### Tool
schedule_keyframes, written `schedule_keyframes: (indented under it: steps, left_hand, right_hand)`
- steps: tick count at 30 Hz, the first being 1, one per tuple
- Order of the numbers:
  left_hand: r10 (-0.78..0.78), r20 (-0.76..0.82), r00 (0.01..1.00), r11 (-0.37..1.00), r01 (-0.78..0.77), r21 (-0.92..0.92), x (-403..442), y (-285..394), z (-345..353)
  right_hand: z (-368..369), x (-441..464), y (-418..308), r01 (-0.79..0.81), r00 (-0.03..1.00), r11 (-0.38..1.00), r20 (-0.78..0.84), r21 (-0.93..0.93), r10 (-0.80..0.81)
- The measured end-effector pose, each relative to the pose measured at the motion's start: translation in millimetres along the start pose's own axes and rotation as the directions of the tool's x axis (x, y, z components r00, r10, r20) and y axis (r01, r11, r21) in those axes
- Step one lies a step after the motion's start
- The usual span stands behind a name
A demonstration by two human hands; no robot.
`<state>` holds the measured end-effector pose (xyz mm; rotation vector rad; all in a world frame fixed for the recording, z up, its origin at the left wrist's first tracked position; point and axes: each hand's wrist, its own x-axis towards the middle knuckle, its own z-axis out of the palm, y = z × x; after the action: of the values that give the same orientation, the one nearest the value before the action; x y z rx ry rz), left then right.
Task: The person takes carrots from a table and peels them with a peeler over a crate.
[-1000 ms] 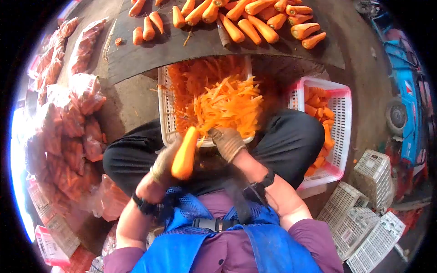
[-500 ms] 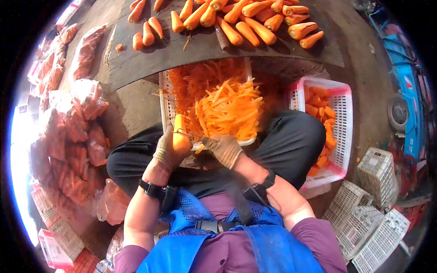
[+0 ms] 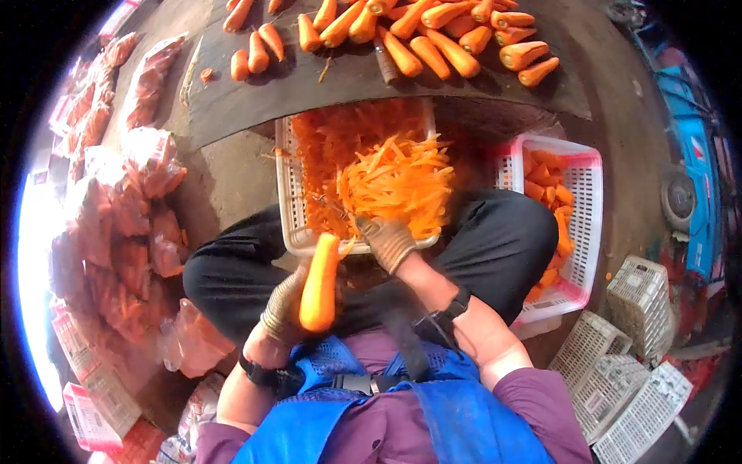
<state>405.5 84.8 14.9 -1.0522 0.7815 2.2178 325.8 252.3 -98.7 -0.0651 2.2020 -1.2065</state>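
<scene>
My gloved left hand (image 3: 284, 305) is closed round a large carrot (image 3: 320, 284), held upright close to my lap. Its surface looks smooth and bright orange. In my gloved right hand (image 3: 388, 243) is a metal peeler (image 3: 334, 207), blurred, pointing left over the basket and apart from the carrot. A white basket (image 3: 289, 193) stands between my knees. Long pale-orange carrot strips (image 3: 398, 182) are heaped inside it, beside darker shreds (image 3: 340, 139).
Several whole carrots (image 3: 456, 54) lie on a dark board (image 3: 325, 89) ahead. To the right, a pink-and-white basket (image 3: 583, 209) holds carrot pieces (image 3: 550, 178). Bagged carrots (image 3: 116, 255) line the left side. Grey crates (image 3: 638, 298) and a blue vehicle (image 3: 688, 155) are farther right.
My left hand has drawn the carrot down toward my body. The peeler has come off the carrot, and my right hand has shifted slightly up and to the right.
</scene>
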Motion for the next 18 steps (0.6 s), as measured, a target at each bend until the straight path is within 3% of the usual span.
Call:
schedule_keyframes:
  steps: [2, 6, 7, 10, 14, 16, 18]
  left_hand:
    - [0.093, 0.006, 0.996, 0.995, -0.094, 0.018, 13.2, -2.3, -18.5]
    - [0.069, 0.056, 0.996, 0.995, -0.073, 0.071, 30.1, 12.4, -18.4]
    - [0.111, -0.014, 0.994, 0.993, -0.112, -0.028, 37.9, 8.7, -17.1]
    - [0.118, 0.091, 0.989, 0.976, -0.099, -0.194, 50.6, 5.6, -15.8]
    - [0.204, 0.264, 0.943, 0.942, -0.263, 0.209, 63.9, 8.1, -35.5]
    - [0.262, 0.312, 0.913, 0.895, -0.35, 0.275, 64.4, 11.4, -36.5]
    - [0.209, 0.299, 0.931, 0.978, -0.208, -0.036, 53.8, 14.1, -21.4]
  right_hand:
    - [-1.3, -3.1, -0.5, 0.044, 0.999, 0.998, -0.022, 0.044, -0.043]
    - [-6.1, -13.9, -2.9, 0.093, 0.995, 0.994, -0.048, 0.058, -0.091]
    - [-4.9, -15.2, -2.2, 0.091, 0.995, 0.992, -0.054, 0.088, -0.086]
    - [-0.9, -18.4, 2.4, 0.081, 0.994, 0.987, -0.082, 0.137, -0.07]
    - [-1.0, -20.2, 6.7, 0.079, 0.991, 0.982, -0.122, 0.169, -0.058]
    - [-2.3, -21.1, 3.2, 0.057, 0.994, 0.984, -0.099, 0.171, -0.041]
    - [-4.3, -20.9, -3.2, 0.021, 0.999, 0.992, -0.049, 0.126, -0.015]
